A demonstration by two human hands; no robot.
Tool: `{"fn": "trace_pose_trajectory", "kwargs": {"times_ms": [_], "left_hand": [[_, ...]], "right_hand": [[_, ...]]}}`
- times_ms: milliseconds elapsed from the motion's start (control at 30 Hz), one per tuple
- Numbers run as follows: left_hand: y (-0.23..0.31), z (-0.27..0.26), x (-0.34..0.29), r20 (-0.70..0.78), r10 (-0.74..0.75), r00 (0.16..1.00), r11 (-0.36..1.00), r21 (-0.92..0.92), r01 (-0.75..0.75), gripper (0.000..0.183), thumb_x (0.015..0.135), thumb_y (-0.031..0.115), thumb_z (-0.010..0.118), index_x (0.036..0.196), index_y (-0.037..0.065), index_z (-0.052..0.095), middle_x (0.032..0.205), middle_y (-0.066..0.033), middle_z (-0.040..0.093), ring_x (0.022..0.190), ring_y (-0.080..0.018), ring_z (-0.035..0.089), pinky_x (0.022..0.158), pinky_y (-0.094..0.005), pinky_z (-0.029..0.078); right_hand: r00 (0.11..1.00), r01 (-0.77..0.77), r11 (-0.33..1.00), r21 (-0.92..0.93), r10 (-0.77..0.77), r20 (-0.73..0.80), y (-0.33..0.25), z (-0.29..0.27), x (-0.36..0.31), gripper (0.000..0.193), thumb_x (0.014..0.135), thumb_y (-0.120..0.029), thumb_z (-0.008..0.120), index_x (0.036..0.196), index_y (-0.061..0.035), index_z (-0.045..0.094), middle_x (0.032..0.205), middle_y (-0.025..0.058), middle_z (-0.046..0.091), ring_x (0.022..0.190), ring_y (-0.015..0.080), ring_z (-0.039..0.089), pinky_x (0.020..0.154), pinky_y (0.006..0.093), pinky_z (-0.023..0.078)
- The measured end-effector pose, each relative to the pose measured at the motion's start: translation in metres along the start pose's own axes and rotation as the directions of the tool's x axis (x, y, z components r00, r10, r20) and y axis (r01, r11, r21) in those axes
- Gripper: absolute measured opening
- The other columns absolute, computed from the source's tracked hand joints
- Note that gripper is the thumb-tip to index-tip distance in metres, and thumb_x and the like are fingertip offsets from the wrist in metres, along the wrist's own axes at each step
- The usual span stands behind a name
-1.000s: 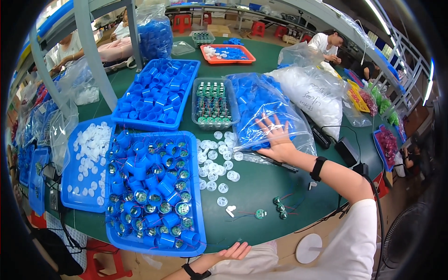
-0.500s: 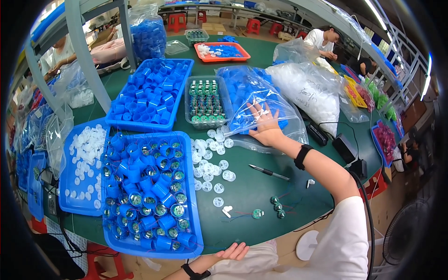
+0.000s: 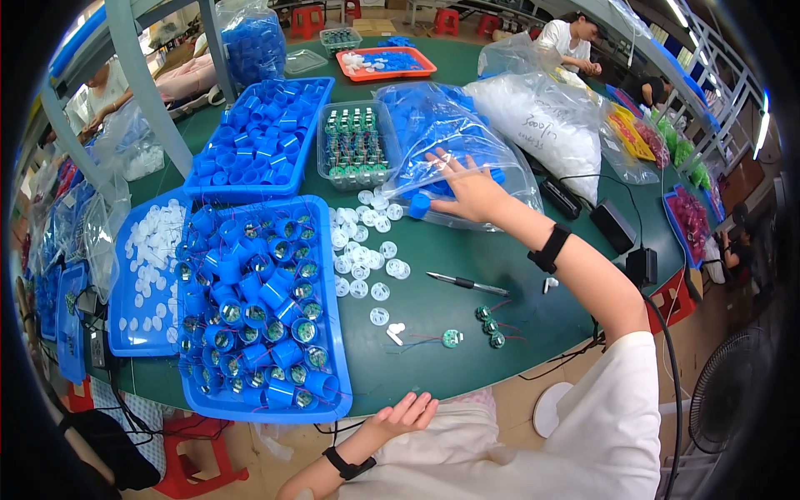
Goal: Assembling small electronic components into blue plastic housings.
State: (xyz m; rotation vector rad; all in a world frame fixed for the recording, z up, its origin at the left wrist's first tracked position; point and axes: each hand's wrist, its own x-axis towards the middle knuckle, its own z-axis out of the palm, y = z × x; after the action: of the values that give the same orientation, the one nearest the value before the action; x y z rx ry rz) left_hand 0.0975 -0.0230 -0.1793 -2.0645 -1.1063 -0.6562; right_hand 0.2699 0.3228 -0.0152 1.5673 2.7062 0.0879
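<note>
Right hand: fingers fanned wide, laid over the clear bag, gripping nothing that shows
Clear bag: on the far middle of the worktop, full of blue cups
Single blue cup: at the bag's near edge, just beside the right thumb; inside or outside the bag, I cannot tell
Left hand: fingers loosely extended side by side, no item visible in it, by the worktop's near edge
Near blue tray: to the left, heaped with cups, many showing green circuit boards and thin wires
Far blue tray: behind it, filled with plain blue cups
Leftmost blue tray: translucent white discs scattered and piled inside
Loose discs: on the worktop, between near tray and pen
Pen: lying flat, below the bag
Clear container: left of the bag, rows of green boards inside
Wired boards: one alone, three more clustered just to its right
White bulging bag: right of the cup bag
Orange tray: far back, blue and white pieces in it
Co-worker: seated beyond the white bag
</note>
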Motion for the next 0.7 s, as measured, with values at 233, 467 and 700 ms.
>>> {"fn": "trace_pose_trajectory", "kwargs": {"times_ms": [233, 467, 700], "left_hand": [[0.008, 0.008, 0.001, -0.079, -0.080, 0.994, 0.996, -0.036, 0.077, 0.046, 0.090, 0.042, 0.052, 0.131, 0.024, 0.039, 0.138, 0.0007, 0.044, 0.130, -0.0171, 0.039, 0.116, -0.0475, 0.007], [0.007, 0.007, 0.010, -0.154, -0.136, 0.979, 0.989, -0.086, 0.123, 0.046, 0.076, 0.038, 0.061, 0.118, 0.026, 0.047, 0.118, 0.0040, 0.052, 0.114, -0.0142, 0.049, 0.106, -0.0396, 0.020], [0.005, 0.007, 0.010, -0.143, -0.114, 0.983, 0.989, -0.106, 0.099, 0.046, 0.074, 0.037, 0.062, 0.116, 0.026, 0.047, 0.119, 0.0036, 0.051, 0.114, -0.0150, 0.048, 0.106, -0.0399, 0.020]], "right_hand": [[0.951, 0.259, 0.948, -0.186, -0.284, -0.124, -0.020, -0.021, -0.082, 0.030, 0.082, -0.026, 0.065, 0.098, -0.0015, 0.060, 0.092, 0.0147, 0.063, 0.091, 0.0305, 0.060, 0.075, 0.0448, 0.047], [0.945, 0.328, 0.937, 0.119, -0.324, -0.052, -0.046, -0.044, -0.154, 0.015, 0.079, -0.016, 0.063, 0.076, -0.0015, 0.062, 0.075, 0.0157, 0.064, 0.079, 0.0316, 0.063, 0.072, 0.0425, 0.049], [0.938, -0.308, 0.947, 0.090, 0.319, -0.136, 0.053, -0.030, -0.211, 0.010, 0.078, -0.004, 0.059, 0.075, 0.0050, 0.058, 0.070, 0.0245, 0.062, 0.070, 0.0413, 0.063, 0.065, 0.0456, 0.050]]}}
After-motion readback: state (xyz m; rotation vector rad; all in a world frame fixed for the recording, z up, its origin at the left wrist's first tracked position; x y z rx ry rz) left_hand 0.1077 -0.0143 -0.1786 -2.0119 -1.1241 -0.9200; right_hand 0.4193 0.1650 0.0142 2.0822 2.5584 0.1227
